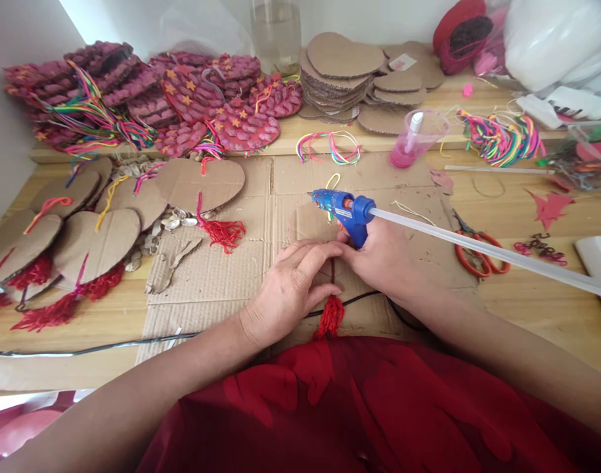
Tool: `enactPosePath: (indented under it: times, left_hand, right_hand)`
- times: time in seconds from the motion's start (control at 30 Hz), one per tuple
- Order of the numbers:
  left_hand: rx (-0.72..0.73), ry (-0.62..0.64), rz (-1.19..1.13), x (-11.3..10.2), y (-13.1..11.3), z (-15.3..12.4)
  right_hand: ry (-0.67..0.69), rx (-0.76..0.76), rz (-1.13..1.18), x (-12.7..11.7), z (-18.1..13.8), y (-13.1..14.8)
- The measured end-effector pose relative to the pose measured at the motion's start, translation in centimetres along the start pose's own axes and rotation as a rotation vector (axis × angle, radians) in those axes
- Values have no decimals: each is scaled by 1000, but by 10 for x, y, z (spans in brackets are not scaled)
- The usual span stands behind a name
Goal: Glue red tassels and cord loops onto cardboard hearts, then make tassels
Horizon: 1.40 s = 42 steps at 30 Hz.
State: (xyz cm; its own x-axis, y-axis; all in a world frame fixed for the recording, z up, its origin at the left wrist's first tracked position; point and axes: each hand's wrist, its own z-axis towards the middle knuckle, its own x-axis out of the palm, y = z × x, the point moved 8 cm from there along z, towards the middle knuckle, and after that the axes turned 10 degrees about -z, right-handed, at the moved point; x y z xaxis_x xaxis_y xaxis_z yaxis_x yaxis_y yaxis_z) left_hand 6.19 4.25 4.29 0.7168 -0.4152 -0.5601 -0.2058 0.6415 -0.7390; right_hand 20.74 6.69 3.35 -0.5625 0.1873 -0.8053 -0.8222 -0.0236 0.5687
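1. Right grip (386,259) is wrapped snugly around the blue glue gun (362,210), nozzle aimed left.
2. Left grip (288,282) is kinda half spread: thumb and index apart, thumb at the top of the red tassel (332,316). Can't tell if the other fingers pinch anything.
3. Tassel's near-center, scissors (472,235) off right.

Scissors (471,232) lie right of the glue gun (360,213), cardboard cutouts (110,243) lie left, and a cardboard stack (340,59) stands behind.
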Motion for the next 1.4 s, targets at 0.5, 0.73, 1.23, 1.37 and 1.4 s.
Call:
enactPosePath:
  times: [0.5,0.73,1.23,1.37,1.4]
  left_hand:
    - [15,23,-44,0,6,2]
    - [-7,42,-33,0,12,3]
    - [-4,56,-18,1,15,2]
    - [2,59,-15,1,16,2]
    - [3,60,-14,1,16,1]
  right_hand:
    - [-38,38,128,-5,2,-7]
    - [16,256,552,-33,-13,-32]
    - [669,720,632,-22,-124,-53]
    - [725,740,522,-20,-122,-52]
    - [728,743,501,-21,-121,-51]
